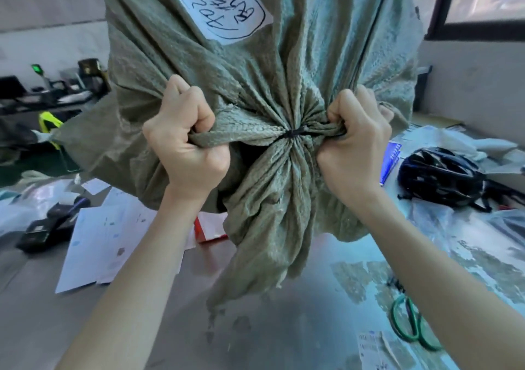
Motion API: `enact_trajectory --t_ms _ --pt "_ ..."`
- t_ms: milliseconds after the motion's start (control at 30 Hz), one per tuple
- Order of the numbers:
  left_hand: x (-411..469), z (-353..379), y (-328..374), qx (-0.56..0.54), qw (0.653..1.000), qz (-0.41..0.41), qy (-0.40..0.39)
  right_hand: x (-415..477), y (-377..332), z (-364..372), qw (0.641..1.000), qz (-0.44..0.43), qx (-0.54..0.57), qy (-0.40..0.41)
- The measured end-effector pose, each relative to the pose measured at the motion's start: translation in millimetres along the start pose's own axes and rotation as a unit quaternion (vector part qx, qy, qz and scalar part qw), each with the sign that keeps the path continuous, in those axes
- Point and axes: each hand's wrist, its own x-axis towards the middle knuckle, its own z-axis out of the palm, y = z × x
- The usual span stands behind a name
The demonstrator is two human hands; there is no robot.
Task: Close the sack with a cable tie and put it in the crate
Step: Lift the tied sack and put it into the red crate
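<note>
A large grey-green woven sack [284,57] fills the upper middle of the head view, raised off the table. A white label [224,8] with handwritten marks is stuck on its side. A black cable tie [292,134] cinches its gathered neck, and loose fabric fans down below the tie. My left hand [184,142] is fisted on a bunch of sack fabric left of the tie. My right hand [355,148] is fisted on the fabric right of the tie. No crate is visible.
Below lies a metal table [284,327]. Papers [99,241] and a black handheld device [48,227] lie at the left, a red box [207,230] under the sack, a black helmet [440,176] at the right, green-handled scissors [409,324] at the lower right.
</note>
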Motion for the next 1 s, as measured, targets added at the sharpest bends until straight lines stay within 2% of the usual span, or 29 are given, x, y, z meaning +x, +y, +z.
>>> enact_trajectory --t_ms 333,567,800,1000 --pt "34.5 26.8 -67.9 -0.004 0.999 -0.034 -0.023 52.5 41.6 68.9 0.999 -0.031 0.016 0.017" --pt "40.9 52.9 -142.7 -0.003 0.996 -0.085 -0.033 84.5 79.7 127.0 0.999 -0.039 0.01 -0.011" --pt "23.7 79.4 -210.1 0.015 0.983 -0.18 -0.035 95.2 121.3 178.2 0.996 0.001 -0.006 -0.089" --pt "23.4 95.6 -240.8 0.069 0.948 -0.3 -0.081 97.4 143.3 205.1 0.982 0.103 -0.03 -0.158"
